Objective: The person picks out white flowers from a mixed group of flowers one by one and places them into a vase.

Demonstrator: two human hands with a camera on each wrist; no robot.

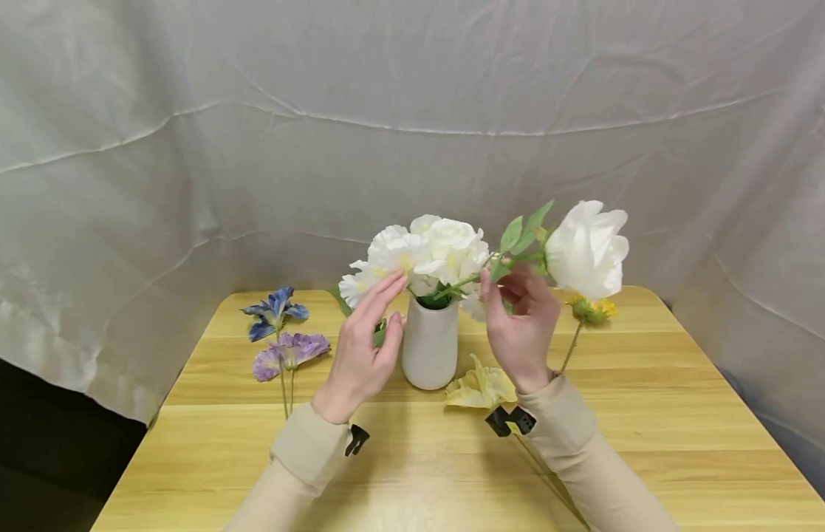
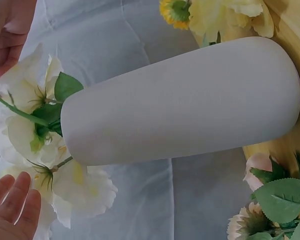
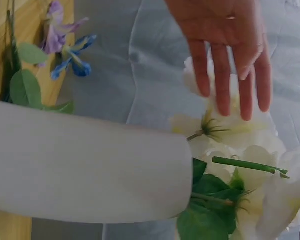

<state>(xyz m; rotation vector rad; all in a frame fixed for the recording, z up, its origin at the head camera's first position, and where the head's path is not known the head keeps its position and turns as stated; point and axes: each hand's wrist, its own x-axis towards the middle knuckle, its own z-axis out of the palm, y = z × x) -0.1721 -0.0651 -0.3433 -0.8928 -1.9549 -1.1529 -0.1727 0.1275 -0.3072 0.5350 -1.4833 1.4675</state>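
A white vase (image 1: pixel 430 347) stands upright near the table's middle, with several white flowers (image 1: pixel 445 247) crowded above its mouth. My right hand (image 1: pixel 521 321), to the right of the vase, pinches the green stem (image 3: pixel 247 164) of another white flower (image 1: pixel 587 250). That bloom leans out to the right, while the stem's cut end points left across the bouquet. My left hand (image 1: pixel 365 351) is beside the bouquet's left side, fingers straight, fingertips right at the lower petals. In the right wrist view, the left hand's fingers (image 3: pixel 222 82) overlap the white petals.
On the wooden table (image 1: pixel 206 451), a blue flower (image 1: pixel 275 314) and a purple flower (image 1: pixel 291 355) lie at left. A pale yellow flower (image 1: pixel 481 388) lies in front, right of the vase. Behind my right hand is a yellow-orange flower (image 1: pixel 593 310). Grey cloth (image 1: pixel 412 89) surrounds the table.
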